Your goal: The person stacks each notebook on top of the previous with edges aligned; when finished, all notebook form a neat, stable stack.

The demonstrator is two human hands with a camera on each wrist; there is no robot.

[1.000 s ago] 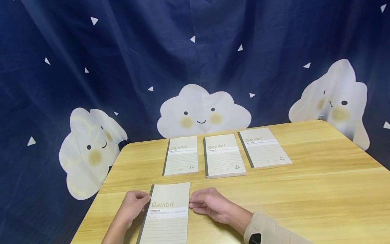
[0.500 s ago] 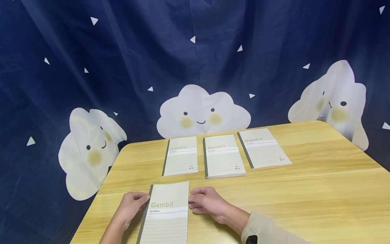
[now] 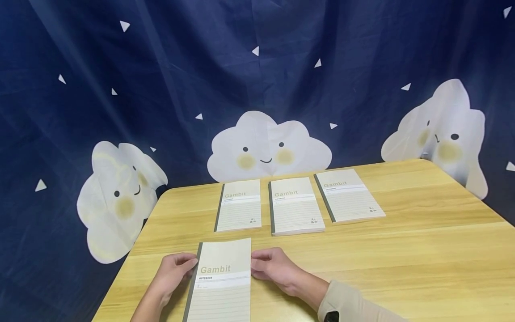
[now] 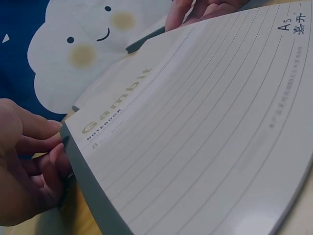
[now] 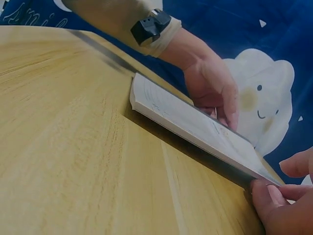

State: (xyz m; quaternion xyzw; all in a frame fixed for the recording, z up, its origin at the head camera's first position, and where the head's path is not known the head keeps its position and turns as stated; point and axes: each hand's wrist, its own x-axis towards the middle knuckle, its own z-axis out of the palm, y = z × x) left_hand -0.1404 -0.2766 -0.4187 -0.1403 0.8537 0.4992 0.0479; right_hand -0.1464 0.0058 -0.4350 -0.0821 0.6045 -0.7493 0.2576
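Head view: the left hand (image 3: pixel 172 273) is pinching a notebook (image 3: pixel 221 290) by its dark spine (image 3: pixel 191 293), the right hand (image 3: pixel 279 272) pinching its opposite edge (image 3: pixel 248 295).

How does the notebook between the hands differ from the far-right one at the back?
The front notebook is held by the left hand and the right hand; the far-right notebook is untouched.
The front notebook looks raised off the table; the far-right notebook lies flat on it.
The head view cuts off the front notebook but shows the far-right notebook whole.
Both have pale lined Gambit covers and dark spines.
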